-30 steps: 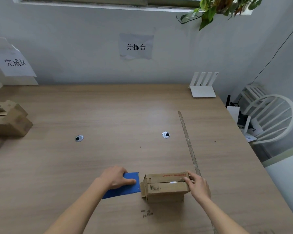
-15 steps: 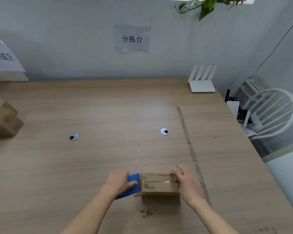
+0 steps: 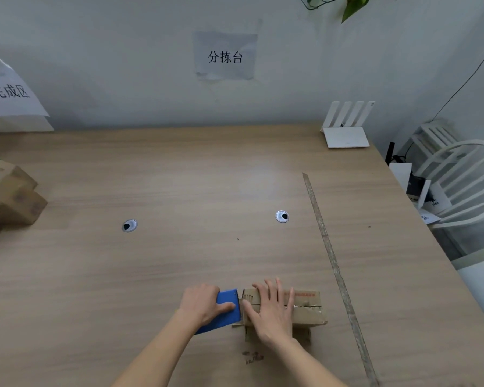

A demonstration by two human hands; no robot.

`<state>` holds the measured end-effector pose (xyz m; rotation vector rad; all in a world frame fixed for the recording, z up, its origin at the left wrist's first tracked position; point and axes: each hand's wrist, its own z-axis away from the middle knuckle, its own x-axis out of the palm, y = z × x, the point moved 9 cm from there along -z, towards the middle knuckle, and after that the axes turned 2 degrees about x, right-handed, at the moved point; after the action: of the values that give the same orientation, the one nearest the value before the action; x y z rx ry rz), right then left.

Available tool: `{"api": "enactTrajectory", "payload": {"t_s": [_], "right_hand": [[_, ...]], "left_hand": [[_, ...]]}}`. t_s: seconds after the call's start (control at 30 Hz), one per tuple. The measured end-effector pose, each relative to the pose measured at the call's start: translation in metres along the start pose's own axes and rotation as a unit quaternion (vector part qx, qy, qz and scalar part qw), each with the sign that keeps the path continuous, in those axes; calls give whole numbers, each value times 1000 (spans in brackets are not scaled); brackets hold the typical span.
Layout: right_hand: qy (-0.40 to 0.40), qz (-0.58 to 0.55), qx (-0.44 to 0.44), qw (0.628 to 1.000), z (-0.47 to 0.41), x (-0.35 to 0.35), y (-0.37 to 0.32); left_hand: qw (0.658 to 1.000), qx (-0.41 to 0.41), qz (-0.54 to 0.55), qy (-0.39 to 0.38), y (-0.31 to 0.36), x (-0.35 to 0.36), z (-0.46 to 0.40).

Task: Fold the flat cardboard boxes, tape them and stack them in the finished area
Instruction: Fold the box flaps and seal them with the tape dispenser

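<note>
Wood-grain laminate table (image 3: 207, 177), matte, pale brown. Two round metal cable grommets (image 3: 129, 225) set into it, one left, one right of centre. A long thin worn strip (image 3: 333, 263), grey-brown and flecked, runs from mid-table toward the near edge on the right side.

Small cardboard box (image 3: 305, 308) near the front edge, just left of the strip: brown corrugated board, rectangular, top flaps closed with a seam running along its length. Red print along the far top flap, black print on the left part. Edges look soft and slightly crushed (reused stock, by the look of the board).

Right hand (image 3: 271, 311) lies flat over the left part of the box top, fingers straight and slightly spread, pointing away from the person, palm pressing down. Nothing gripped.

Left hand (image 3: 204, 303) is curled over a blue tool (image 3: 227, 308), flat, smooth plastic, roughly rectangular; thumb on its upper face, fingers wrapped over the far edge. The tool's right edge sits just at the box's left end; whether it touches, cannot tell.

Far left edge: stack of folded cardboard boxes (image 3: 14, 196), same brown board, below a paper sign (image 3: 10, 92) with black characters. Second paper sign (image 3: 225, 56) on the grey wall at centre. White router (image 3: 347, 127) with four flat antennas at the table's far right corner. White slatted chair (image 3: 464, 174) beyond the right edge. Green leaves (image 3: 352, 7) hang in at top.
</note>
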<state>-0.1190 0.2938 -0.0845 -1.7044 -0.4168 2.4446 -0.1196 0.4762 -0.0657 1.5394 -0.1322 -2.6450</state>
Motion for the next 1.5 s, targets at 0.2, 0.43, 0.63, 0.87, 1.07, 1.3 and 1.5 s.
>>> {"api": "enactTrajectory", "payload": {"t_s": [0.2, 0.43, 0.63, 0.87, 1.07, 1.3, 1.5], "right_hand": [[66, 36, 9, 997, 0, 4, 3], [47, 50, -32, 997, 1, 6, -3], [-40, 74, -229, 970, 5, -1, -4], [136, 26, 53, 989, 30, -51, 76], [64, -155, 169, 971, 53, -42, 107], [-35, -234, -62, 970, 20, -28, 60], [-48, -252, -81, 963, 2, -17, 54]], "left_hand": [[997, 15, -74, 3, 19, -1, -16], [999, -10, -35, 22, -24, 23, -15], [1000, -25, 5, -13, -56, 66, -5], [999, -30, 5, -31, -61, 87, -5], [998, -39, -10, 46, -24, 52, -7], [939, 165, 300, 29, 79, 31, -6], [935, 160, 313, 48, 83, 29, -2]]}}
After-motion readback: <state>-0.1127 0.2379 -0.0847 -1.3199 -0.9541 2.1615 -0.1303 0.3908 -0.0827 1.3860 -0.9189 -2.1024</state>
